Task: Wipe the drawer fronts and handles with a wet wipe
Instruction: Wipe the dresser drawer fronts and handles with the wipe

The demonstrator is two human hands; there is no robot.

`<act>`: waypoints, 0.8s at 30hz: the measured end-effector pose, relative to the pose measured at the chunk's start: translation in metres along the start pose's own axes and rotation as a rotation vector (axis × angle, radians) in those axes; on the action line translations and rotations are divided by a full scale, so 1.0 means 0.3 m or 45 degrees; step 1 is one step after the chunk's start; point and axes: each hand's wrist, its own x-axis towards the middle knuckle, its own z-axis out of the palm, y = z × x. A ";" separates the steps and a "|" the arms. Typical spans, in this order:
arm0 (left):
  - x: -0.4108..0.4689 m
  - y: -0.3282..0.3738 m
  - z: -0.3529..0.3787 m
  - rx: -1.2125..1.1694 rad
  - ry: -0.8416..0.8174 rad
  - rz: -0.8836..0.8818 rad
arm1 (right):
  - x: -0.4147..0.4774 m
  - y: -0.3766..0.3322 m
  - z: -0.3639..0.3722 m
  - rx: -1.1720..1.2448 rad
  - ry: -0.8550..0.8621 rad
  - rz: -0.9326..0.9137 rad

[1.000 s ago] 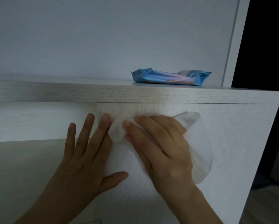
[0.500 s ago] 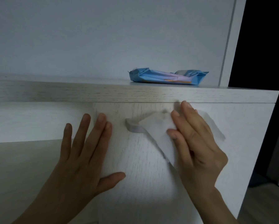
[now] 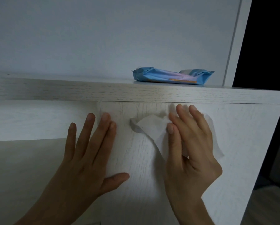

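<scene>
**dustmite_dan:** ok, what's nearest the camera here?

**wipey_kay:** Two bare hands, both up against the white wood-grain drawer front (image 3: 243,137). The left hand (image 3: 87,153) is at the near left, laid flat across the front's left edge. Its fingers are straight and a bit fanned, with the thumb sticking out to the right. So that grip is apart, nothing in it.

**dustmite_dan:** and where's the wipe?

**wipey_kay:** The wet wipe (image 3: 152,130) is under the right hand (image 3: 192,151), high up on the front and a little right of the middle. Those fingers look straight too. They're pressing the wipe onto the wood, not curling round it, so that grip is apart as well. Can't make out the thumb tbh. The wipe pokes out on both sides of the hand.

**dustmite_dan:** handle?

**wipey_kay:** There's a small grey handle (image 3: 134,128) between the two hands. Only its left end shows, the rest is under the wipe's left corner. The left hand isn't touching it.

**dustmite_dan:** anything further back?

**wipey_kay:** The thick front edge of the surface (image 3: 103,92) runs right above the drawer. On top, towards the far right, a blue pack of wipes (image 3: 171,76) lies flat near the pale wall (image 3: 103,38). There's a dark doorway (image 3: 269,46) at the far right and a bit of floor (image 3: 266,208) at the bottom right.
</scene>
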 end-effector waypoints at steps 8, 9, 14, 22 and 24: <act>-0.002 0.001 0.006 -0.001 0.057 0.005 | 0.010 -0.047 0.047 0.002 -0.173 -0.238; -0.002 0.001 0.006 -0.006 0.055 0.008 | 0.008 -0.060 0.062 0.004 -0.188 -0.249; -0.006 -0.003 0.005 0.021 0.054 0.006 | 0.015 -0.052 0.059 0.049 -0.305 -0.307; -0.002 -0.004 -0.002 -0.002 0.009 -0.001 | 0.056 0.077 -0.060 -0.090 -0.218 -0.314; -0.004 -0.003 -0.003 0.000 -0.007 -0.005 | 0.057 0.099 -0.069 -0.086 -0.200 -0.303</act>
